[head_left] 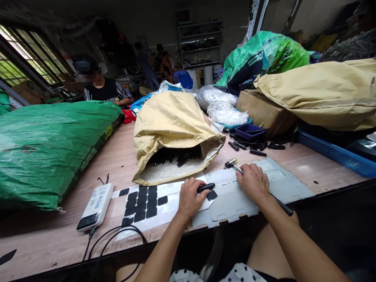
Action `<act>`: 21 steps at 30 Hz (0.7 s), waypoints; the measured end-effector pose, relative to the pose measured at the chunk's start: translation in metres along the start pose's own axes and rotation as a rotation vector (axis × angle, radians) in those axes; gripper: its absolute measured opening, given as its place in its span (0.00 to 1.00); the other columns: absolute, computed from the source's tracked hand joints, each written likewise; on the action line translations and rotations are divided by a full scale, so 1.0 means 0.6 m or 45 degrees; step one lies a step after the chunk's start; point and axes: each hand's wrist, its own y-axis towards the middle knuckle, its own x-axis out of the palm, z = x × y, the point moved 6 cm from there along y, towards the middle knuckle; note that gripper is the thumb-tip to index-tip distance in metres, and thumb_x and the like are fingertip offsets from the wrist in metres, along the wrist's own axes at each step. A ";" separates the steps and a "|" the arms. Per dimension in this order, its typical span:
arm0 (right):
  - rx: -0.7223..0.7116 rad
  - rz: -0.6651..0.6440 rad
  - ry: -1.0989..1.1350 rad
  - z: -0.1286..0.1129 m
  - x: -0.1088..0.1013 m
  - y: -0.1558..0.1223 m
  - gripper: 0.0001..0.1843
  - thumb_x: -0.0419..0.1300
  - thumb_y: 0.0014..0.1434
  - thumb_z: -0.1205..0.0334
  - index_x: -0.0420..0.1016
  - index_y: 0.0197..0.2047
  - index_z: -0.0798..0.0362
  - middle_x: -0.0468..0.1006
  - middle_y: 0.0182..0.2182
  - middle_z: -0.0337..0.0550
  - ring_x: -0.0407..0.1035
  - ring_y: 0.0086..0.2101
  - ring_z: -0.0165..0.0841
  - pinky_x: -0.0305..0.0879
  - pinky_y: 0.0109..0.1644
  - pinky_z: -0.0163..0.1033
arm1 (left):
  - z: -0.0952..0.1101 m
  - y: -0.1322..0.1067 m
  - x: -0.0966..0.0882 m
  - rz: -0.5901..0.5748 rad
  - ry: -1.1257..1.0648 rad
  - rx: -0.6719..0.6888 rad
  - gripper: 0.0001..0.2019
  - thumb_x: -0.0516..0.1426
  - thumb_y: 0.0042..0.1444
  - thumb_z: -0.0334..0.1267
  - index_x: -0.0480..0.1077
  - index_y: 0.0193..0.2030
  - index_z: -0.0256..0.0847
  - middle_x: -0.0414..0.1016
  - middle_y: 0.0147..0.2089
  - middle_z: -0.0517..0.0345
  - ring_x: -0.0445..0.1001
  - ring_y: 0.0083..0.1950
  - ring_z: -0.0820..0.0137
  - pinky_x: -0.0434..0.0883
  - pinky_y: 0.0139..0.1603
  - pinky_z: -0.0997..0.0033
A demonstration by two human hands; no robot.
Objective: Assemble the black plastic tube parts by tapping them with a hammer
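Observation:
My left hand is closed on a short black tube-like piece above the grey sheet. Gripped in my right hand is a small hammer, its yellow-and-black head pointing away from me and its black grip under my forearm. A grey flattened board lies beneath both hands. Near my left fingers is a black rounded square; several more black squares sit in rows on a white sheet. Beyond, an open beige sack holds many black pieces.
A white power bank with a black cable lies left, beside a large green sack. Loose black pieces surround a purple tray at right, near a blue tray. A person sits across the table.

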 end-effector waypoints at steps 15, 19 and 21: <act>-0.395 -0.009 0.945 -0.078 -0.046 -0.114 0.15 0.52 0.67 0.56 0.79 0.46 0.50 0.85 0.41 0.44 0.79 0.41 0.36 0.73 0.46 0.40 | 0.000 0.000 -0.006 0.015 -0.054 -0.089 0.08 0.65 0.52 0.34 0.75 0.40 0.46 0.76 0.40 0.60 0.70 0.45 0.63 0.64 0.48 0.63; -0.428 0.030 0.911 -0.084 -0.036 -0.127 0.16 0.52 0.68 0.57 0.79 0.49 0.52 0.85 0.45 0.46 0.79 0.44 0.38 0.74 0.50 0.43 | 0.002 -0.001 -0.006 0.020 -0.041 -0.080 0.09 0.66 0.52 0.34 0.76 0.40 0.46 0.76 0.40 0.60 0.70 0.45 0.63 0.64 0.48 0.63; -0.447 0.078 0.900 -0.083 -0.037 -0.132 0.17 0.51 0.68 0.58 0.78 0.51 0.52 0.84 0.46 0.47 0.79 0.45 0.38 0.75 0.51 0.43 | 0.002 -0.001 -0.005 0.018 -0.042 -0.076 0.07 0.66 0.53 0.35 0.77 0.40 0.46 0.76 0.39 0.59 0.70 0.45 0.63 0.64 0.48 0.63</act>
